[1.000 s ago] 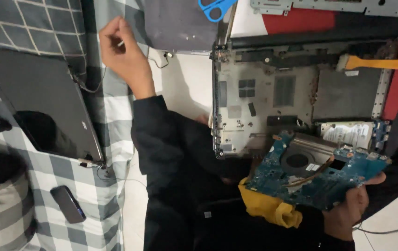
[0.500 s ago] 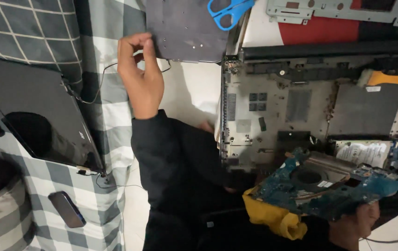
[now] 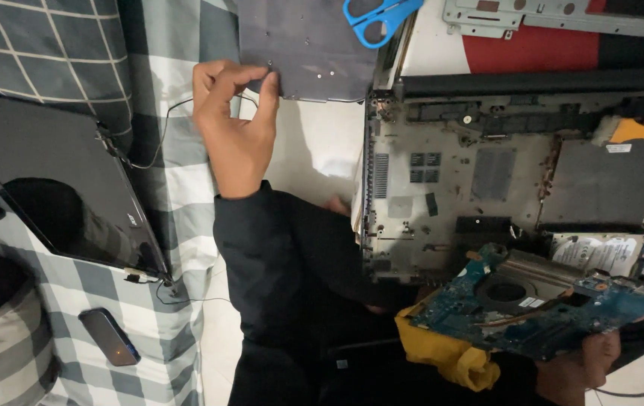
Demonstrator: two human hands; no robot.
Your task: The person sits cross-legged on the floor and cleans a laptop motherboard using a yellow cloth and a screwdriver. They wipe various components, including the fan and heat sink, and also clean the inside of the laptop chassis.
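overhead, left hand (image 3: 237, 120) pinches grey panel (image 3: 310, 49).

Dim, uneven indoor light; soft shadows, slight blur throughout.

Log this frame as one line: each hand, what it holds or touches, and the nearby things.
left hand: pinching edge of grey panel | right hand: holding blue circuit board | nearby: open laptop base, blue scissors
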